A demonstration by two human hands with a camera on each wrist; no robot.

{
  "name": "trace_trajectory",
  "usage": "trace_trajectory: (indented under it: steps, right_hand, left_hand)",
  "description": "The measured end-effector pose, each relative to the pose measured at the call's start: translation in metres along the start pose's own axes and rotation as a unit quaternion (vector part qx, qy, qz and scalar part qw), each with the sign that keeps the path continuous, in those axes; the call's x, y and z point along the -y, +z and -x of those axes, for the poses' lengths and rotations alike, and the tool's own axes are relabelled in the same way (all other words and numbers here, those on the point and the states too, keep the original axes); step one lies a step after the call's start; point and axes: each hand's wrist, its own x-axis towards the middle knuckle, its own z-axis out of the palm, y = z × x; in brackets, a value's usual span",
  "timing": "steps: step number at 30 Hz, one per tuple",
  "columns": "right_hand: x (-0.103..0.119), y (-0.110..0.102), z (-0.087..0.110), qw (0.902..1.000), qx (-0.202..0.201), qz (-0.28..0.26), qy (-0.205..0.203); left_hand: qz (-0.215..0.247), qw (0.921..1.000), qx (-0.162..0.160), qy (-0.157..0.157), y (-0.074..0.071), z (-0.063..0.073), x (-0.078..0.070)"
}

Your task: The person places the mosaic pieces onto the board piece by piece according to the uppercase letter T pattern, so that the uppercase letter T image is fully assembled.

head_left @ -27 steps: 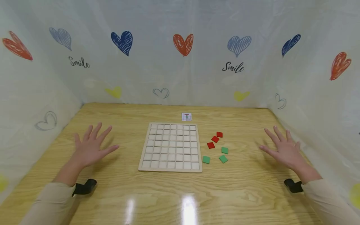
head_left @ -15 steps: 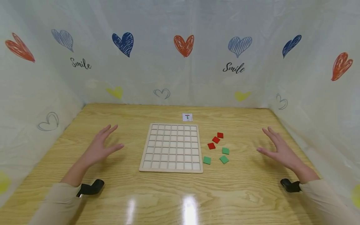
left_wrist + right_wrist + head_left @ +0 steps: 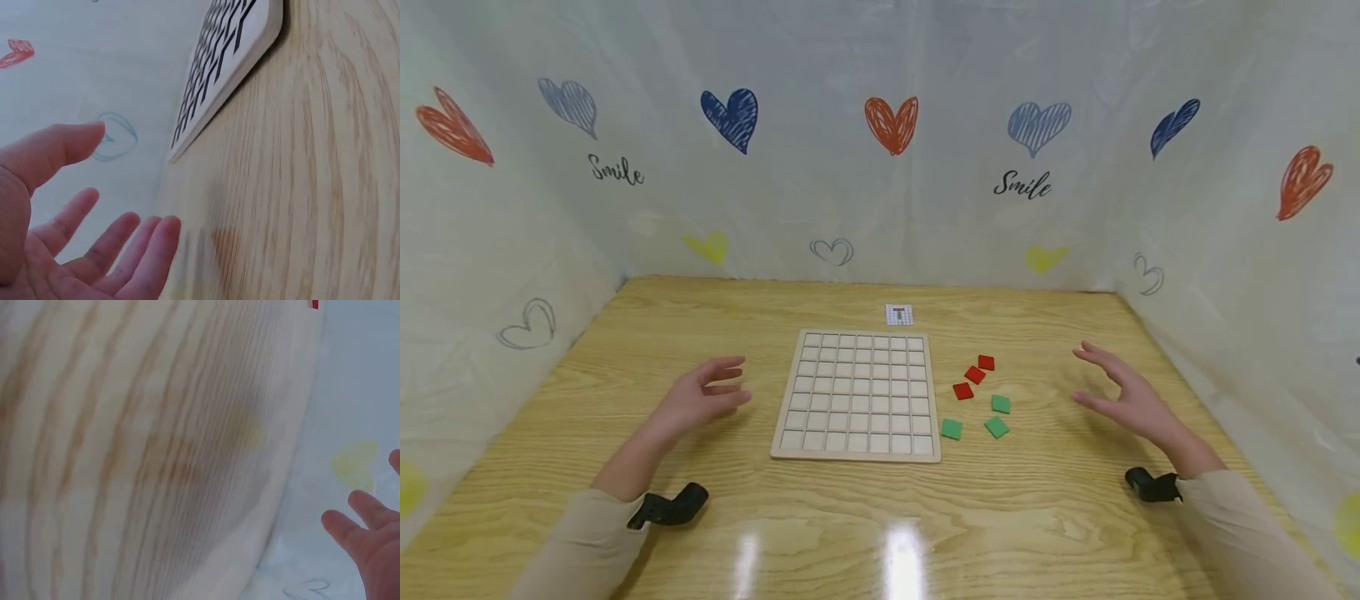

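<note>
A pale wooden grid board (image 3: 856, 457) lies in the middle of the table, its square cells bare. Left of it my left hand (image 3: 695, 398) hovers over the table, fingers relaxed and thumb apart, holding nothing. The left wrist view shows that hand (image 3: 94, 250) beside the board's edge (image 3: 234, 84). To the board's right lie red square tiles (image 3: 975, 375) and green square tiles (image 3: 997, 427). Farther right my right hand (image 3: 1131, 402) hovers with thumb and fingers spread apart, also holding nothing; its fingertips (image 3: 340, 525) show in the right wrist view.
A small card (image 3: 898, 314) with a T pattern on a grid lies behind the board. The wooden table (image 3: 820, 517) is enclosed at the back and sides by a pale curtain (image 3: 955, 225) printed with hearts. Black wrist mounts (image 3: 673, 506) stick out near both cuffs.
Both hands have turned from palms down with spread fingers to thumbs and fingers facing inward. The left has moved right toward the board, the right slightly left. Board and tiles stay put.
</note>
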Motion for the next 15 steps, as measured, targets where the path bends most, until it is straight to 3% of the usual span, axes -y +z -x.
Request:
trace_trajectory:
  steps: [11, 15]
  right_hand:
    - [-0.002, 0.014, -0.011, 0.9984, -0.022, -0.005, -0.051]
    - [-0.003, 0.015, -0.015, 0.9976, -0.022, -0.013, -0.064]
  left_hand:
    - [0.029, 0.9959, 0.065, -0.055, 0.019, -0.013, 0.000]
    - [0.043, 0.9934, 0.088, -0.059, 0.024, -0.016, 0.000]
